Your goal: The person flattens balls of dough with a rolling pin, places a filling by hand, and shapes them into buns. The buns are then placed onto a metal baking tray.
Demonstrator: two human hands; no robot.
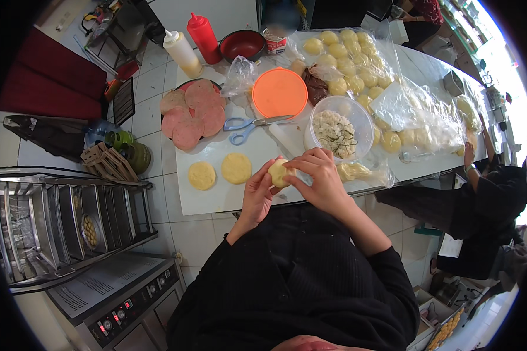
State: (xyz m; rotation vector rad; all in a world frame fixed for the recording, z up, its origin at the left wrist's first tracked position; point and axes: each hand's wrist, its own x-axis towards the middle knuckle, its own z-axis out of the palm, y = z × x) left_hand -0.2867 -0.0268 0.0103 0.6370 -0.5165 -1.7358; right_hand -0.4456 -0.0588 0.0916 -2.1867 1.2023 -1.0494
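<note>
Between both hands, just above the table's near edge, is a small pale-yellow piece of dough (pixel 280 174). My left hand (pixel 259 190) cups it from the left, and the fingers of my right hand (pixel 320 178) pinch its right side and top. To the left, two flattened dough rounds (pixel 236 168) lie on the white table (pixel 205 198). Scissors with blue handles (pixel 240 130) rest behind them. A plate of round pink meat slices (pixel 196 114) stands further left. Right of centre, a clear tub (pixel 357 114) holds a white filling with green shreds.
An orange lid (pixel 279 92), a red squeeze bottle (pixel 203 38), a white-topped bottle (pixel 181 52) and a dark red bowl (pixel 243 45) stand behind. Several dough balls (pixel 348 67) lie under plastic at the right. Another person (pixel 480 199) stands at the right edge; a tray rack (pixel 70 225) is left.
</note>
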